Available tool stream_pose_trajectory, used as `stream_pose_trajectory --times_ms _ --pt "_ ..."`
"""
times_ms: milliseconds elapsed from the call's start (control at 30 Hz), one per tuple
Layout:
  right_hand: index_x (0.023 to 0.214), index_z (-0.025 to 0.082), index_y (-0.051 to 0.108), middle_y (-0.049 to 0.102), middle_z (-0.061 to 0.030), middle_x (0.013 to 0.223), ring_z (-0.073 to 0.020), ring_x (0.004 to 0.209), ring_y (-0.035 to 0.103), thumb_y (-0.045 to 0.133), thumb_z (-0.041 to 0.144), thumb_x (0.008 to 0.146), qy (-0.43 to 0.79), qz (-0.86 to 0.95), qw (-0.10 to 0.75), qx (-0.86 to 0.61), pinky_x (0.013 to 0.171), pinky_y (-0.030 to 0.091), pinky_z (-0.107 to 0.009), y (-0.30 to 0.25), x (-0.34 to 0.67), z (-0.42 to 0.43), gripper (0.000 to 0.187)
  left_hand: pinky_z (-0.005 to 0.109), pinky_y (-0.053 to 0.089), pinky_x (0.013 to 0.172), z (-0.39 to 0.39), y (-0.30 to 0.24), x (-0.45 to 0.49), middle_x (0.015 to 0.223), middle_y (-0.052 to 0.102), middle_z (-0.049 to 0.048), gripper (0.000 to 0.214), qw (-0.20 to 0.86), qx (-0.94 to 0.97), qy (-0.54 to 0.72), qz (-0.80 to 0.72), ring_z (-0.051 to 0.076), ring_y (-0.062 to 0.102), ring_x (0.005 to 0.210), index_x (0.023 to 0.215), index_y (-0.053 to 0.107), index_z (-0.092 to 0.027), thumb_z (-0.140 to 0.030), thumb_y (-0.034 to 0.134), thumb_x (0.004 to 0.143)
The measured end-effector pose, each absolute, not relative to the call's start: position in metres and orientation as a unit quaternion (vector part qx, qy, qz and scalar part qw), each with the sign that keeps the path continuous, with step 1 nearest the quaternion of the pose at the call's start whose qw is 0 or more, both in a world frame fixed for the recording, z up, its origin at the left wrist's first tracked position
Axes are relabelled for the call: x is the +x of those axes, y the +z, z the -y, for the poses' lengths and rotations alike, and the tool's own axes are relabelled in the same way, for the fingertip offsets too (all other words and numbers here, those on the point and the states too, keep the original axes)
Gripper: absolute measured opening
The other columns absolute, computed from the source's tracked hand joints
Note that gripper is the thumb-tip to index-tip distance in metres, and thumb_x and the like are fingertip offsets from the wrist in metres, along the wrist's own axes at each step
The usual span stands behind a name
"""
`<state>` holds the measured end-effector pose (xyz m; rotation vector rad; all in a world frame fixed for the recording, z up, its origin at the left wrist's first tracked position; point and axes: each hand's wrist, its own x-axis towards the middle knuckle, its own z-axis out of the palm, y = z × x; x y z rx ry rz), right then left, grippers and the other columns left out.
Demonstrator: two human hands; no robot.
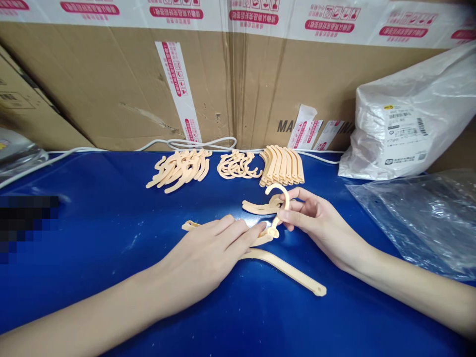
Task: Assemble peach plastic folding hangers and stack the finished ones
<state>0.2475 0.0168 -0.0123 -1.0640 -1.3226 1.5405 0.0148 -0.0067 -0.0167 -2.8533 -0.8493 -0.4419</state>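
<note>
Hands of one person work at a blue table [92,238], joining small peach-coloured plastic hanger parts. The left hand [211,253] lies palm down with its fingers stretched flat and close together, pressing a long hanger arm [293,275] against the tabletop; one end of the arm sticks out to the right beyond the fingertips, and another end shows behind the knuckles. The right hand [316,223] pinches the stem of a hook [277,191] between thumb and forefinger, with the curved top standing above the fingers and the stem's lower end touching the arm just beside the left fingertips. The step in hand looks like seating the hook in the middle of the arm; finishing it would seem to call for a steady downward push while the flat hand keeps the arm from sliding. A second arm piece [258,207] lies just behind the hook. Further back sit a loose pile of arms [180,168], a pile of hooks [238,166] and a neat stack of parts [282,166], before a white cable [201,144] and cardboard boxes [111,84]. Plastic bags [409,129] lie to the right.
</note>
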Motion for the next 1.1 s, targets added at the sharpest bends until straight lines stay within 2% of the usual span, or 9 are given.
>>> stream_pose_trajectory --times_ms 133,267,467,567,733,1100 --pt "0.090 0.020 0.053 0.063 0.0042 0.073 -0.0079 0.064 0.053 0.073 0.029 0.077 0.609 0.527 0.422 -0.416 0.062 0.042 -0.022 -0.013 0.247 -0.017 0.026 0.028 0.046 0.074 0.008 -0.016 0.016 0.101 0.062 0.0075 0.043 0.082 -0.945 -0.131 0.287 0.018 0.056 0.088 0.135 0.040 -0.012 -0.006 0.020 0.098" --pt "0.104 0.023 0.053 0.061 0.0060 0.072 -0.0082 0.064 0.053 0.072 0.028 0.079 0.591 0.541 0.427 -0.419 0.061 0.041 -0.021 -0.015 0.247 -0.016 0.033 0.029 0.047 0.072 0.009 -0.013 0.019 0.093 0.063 0.0086 0.043 0.117 -0.941 -0.110 0.297 0.019 0.058 0.086 0.132 0.043 -0.008 -0.005 0.018 0.096" --pt "0.126 0.024 0.051 0.067 -0.0001 0.086 -0.0150 0.078 0.060 0.068 0.031 0.082 0.536 0.587 0.429 -0.430 0.072 0.048 -0.029 -0.014 0.243 -0.012 0.048 0.027 0.047 0.070 0.010 -0.013 0.020 0.093 0.065 0.0081 0.045 0.149 -0.942 -0.081 0.288 0.018 0.059 0.086 0.133 0.043 -0.008 -0.002 0.021 0.093" --pt "0.134 0.024 0.050 0.066 -0.0010 0.083 -0.0174 0.079 0.060 0.065 0.033 0.083 0.499 0.611 0.423 -0.445 0.075 0.049 -0.033 -0.012 0.241 -0.010 0.054 0.028 0.047 0.070 0.010 -0.012 0.020 0.091 0.066 0.0091 0.045 0.153 -0.946 -0.086 0.274 0.019 0.059 0.084 0.132 0.044 -0.006 -0.002 0.023 0.091" --pt "0.136 0.025 0.051 0.060 0.0005 0.076 -0.0153 0.068 0.054 0.065 0.034 0.082 0.471 0.624 0.418 -0.463 0.066 0.048 -0.032 -0.009 0.241 -0.007 0.056 0.030 0.045 0.065 0.012 -0.014 0.020 0.089 0.066 0.0111 0.046 0.172 -0.944 -0.102 0.261 0.021 0.059 0.082 0.131 0.043 -0.002 -0.001 0.022 0.090" --pt "0.135 0.025 0.052 0.060 0.0001 0.077 -0.0158 0.070 0.055 0.066 0.035 0.082 0.481 0.619 0.419 -0.457 0.071 0.049 -0.034 -0.006 0.242 -0.007 0.056 0.030 0.042 0.058 0.014 -0.011 0.020 0.081 0.065 0.0096 0.048 0.190 -0.945 -0.090 0.252 0.020 0.057 0.075 0.131 0.039 0.000 -0.001 0.023 0.086"
